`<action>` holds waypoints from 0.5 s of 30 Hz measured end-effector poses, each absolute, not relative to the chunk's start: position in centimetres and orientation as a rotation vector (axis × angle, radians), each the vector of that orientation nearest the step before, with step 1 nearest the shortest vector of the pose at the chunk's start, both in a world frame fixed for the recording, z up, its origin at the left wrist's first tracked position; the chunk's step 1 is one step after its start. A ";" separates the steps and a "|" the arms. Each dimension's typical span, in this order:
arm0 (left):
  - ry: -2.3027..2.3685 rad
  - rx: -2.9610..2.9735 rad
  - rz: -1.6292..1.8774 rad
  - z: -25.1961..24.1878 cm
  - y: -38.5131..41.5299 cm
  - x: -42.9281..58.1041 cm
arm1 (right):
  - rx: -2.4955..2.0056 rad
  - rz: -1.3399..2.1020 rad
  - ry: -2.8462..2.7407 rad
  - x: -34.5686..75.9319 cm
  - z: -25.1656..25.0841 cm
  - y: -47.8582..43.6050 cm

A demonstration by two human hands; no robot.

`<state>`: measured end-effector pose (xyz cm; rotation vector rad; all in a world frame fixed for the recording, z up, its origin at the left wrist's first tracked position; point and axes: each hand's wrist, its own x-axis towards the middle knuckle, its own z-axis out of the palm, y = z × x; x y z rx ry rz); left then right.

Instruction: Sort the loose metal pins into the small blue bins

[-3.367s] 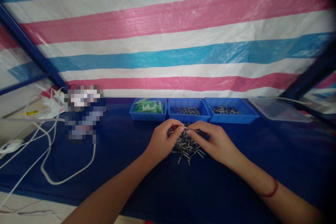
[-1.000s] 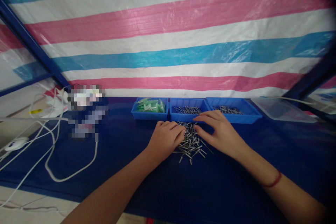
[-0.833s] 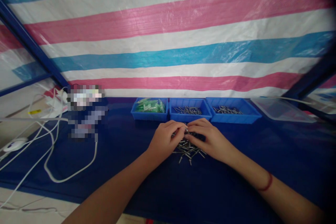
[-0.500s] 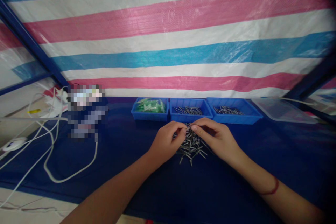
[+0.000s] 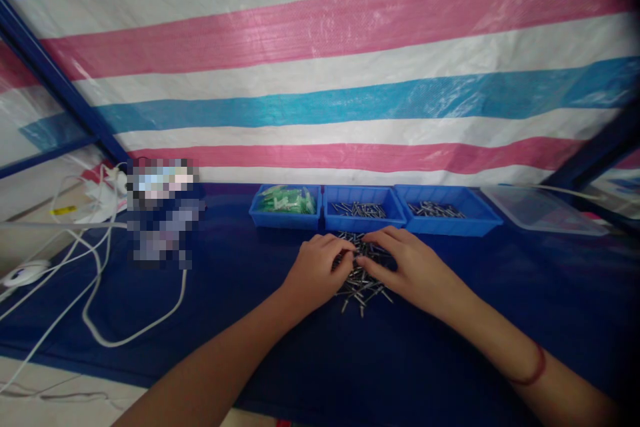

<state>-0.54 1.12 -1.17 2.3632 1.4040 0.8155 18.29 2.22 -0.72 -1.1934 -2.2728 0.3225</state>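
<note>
A loose pile of small metal fasteners [image 5: 361,287], shaped like blind rivets with thin pins, lies on the dark blue table [image 5: 400,367]. My left hand [image 5: 323,267] is at the pile's left side, thumb and forefinger curled close together at its middle; whatever they pinch is too small to make out. Over the right side of the pile is my right hand [image 5: 407,263], its thumb and forefinger apart with rivets visible between them. Both hands cover part of the pile.
Behind the pile stand three blue bins: the left bin [image 5: 285,221] with green pieces in clear plastic, the middle bin [image 5: 365,221] and right bin [image 5: 455,223] with metal fasteners. A clear lid [image 5: 545,210] lies to the right. White cables [image 5: 100,280] run across the left.
My right thumb and forefinger have parted from their pinch, and the thumb has come lower over the pile. My left hand has shifted only slightly.
</note>
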 end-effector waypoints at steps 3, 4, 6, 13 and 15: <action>1.428 2.404 0.754 -1.2 1.2 -0.9 | -1.263 0.312 -2.428 18.7 -1.2 2.5; 1.426 2.418 0.735 -1.2 1.2 -1.0 | -1.266 0.331 -2.449 18.7 -1.4 2.6; 1.420 2.443 0.700 -1.2 1.0 -0.9 | -1.261 0.349 -2.453 18.6 -1.5 2.6; 1.412 2.484 0.628 -1.4 1.0 -0.9 | -1.246 0.300 -2.376 18.1 -1.5 2.7; 1.403 2.493 0.619 -1.4 1.1 -1.0 | -1.247 0.296 -2.358 18.1 -1.6 2.8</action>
